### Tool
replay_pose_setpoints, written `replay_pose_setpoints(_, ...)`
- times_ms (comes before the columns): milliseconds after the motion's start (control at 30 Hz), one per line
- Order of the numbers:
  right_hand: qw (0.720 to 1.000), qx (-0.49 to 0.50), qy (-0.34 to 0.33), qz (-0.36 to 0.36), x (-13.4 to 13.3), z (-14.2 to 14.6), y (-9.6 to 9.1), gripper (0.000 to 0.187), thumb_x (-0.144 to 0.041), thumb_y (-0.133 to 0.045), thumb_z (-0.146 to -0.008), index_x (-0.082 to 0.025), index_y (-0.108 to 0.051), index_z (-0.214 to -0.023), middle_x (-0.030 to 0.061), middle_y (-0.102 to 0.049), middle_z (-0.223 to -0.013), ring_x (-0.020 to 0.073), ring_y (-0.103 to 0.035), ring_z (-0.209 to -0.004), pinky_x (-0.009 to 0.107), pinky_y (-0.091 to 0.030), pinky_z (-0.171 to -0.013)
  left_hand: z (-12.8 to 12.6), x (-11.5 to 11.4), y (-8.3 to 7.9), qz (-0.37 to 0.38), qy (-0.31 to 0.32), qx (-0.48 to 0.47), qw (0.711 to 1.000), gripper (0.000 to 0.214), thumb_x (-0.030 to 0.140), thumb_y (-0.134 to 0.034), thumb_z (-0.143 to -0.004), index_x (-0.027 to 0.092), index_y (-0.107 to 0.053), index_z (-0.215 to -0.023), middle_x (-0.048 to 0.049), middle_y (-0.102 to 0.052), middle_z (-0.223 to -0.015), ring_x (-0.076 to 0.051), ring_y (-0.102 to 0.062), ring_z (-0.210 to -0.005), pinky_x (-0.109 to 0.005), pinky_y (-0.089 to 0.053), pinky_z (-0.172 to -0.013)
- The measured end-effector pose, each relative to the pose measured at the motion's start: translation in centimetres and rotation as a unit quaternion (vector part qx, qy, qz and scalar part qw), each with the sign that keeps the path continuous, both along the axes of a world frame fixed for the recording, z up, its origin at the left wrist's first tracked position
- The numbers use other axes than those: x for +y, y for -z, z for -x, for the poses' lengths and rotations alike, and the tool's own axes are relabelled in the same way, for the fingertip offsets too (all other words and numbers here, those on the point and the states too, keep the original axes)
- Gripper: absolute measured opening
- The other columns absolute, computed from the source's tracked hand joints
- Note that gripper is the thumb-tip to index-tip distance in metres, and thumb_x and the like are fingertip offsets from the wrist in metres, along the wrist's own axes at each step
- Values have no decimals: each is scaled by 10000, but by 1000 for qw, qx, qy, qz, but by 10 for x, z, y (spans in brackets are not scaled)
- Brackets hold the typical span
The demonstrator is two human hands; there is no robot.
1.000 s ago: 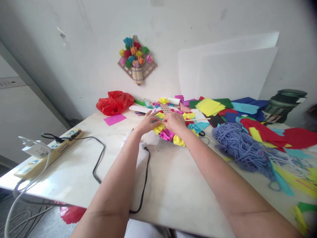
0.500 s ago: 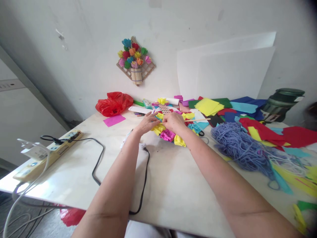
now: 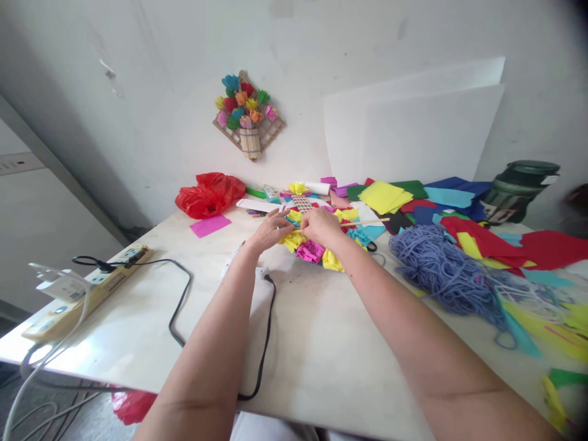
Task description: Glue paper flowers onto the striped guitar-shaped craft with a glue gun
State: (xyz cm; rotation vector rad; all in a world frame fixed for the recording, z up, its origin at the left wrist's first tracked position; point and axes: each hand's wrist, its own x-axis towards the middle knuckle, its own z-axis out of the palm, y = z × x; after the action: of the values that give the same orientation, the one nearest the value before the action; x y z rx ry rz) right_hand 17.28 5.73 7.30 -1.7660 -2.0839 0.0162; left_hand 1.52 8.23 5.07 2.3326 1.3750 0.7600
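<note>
We see the crepe paper flowers [image 3: 310, 252], yellow, pink, blue and red, lying in a crowded group on the table [image 3: 321, 355], directly under and between the two hands. Their middle part is hidden from us by the fingers, so we cannot tell how they are joined. The right hand [image 3: 322, 226] lies over the flowers with its fingers curled, grasping a thin wooden stick [image 3: 367, 222]; one length of this stick comes out at the right side of the hand, and the part inside the grasp is covered. The left hand [image 3: 271, 231] is at the left edge of the flowers, its fingers half bent and its fingertips close to the right hand; whether it pinches something, we cannot tell. Beneath the left forearm we notice a white object [image 3: 263, 272], mostly covered and hard to recognise, with a black cord [image 3: 266, 331] going from it. To the right of the flowers lies a tangled heap of blue yarn [image 3: 441, 266], and behind it are coloured sheets. A dark green bottle [image 3: 521, 193] stands tilted farther right. At far left, the power strip [image 3: 101, 282] is partly covered by a white charger [image 3: 62, 285].
</note>
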Motion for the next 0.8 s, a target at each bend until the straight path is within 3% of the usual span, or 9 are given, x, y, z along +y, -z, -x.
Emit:
replay_pose_setpoints(233,1000,-12,1,-9,0,0,0,138,-226,-592,-685,-271,-709,-742,2,-695,-885,187,-615,-834,260,-431,-651,-2,-3,-6,-17,35,10,999,181,326,-556,-724,223,-698,-770,-1,-501,-1317,-272,-211,-1340,-440,-145,-1107)
replay_pose_setpoints(500,1000,-2,-1,-21,0,-2,0,146,-225,-580,-670,-267,-707,-726,1,-698,-880,184,-608,-819,257,-417,-631,-6,-5,-10,-16,22,14,1000,124,279,-565,-708,225,-676,-697,17,-543,-1266,-270,-232,-1330,-412,-161,-1108)
replay_pose_setpoints(800,994,-44,-75,-62,5,-7,7,150,-215,-557,-698,-245,-687,-767,15,-690,-853,180,-599,-817,254,-391,-644,-7,-1,-7,-28,32,23,999,124,278,-585,-665,205,-677,-703,-21,-560,-1249,-276,-299,-1304,-412,-185,-1099)
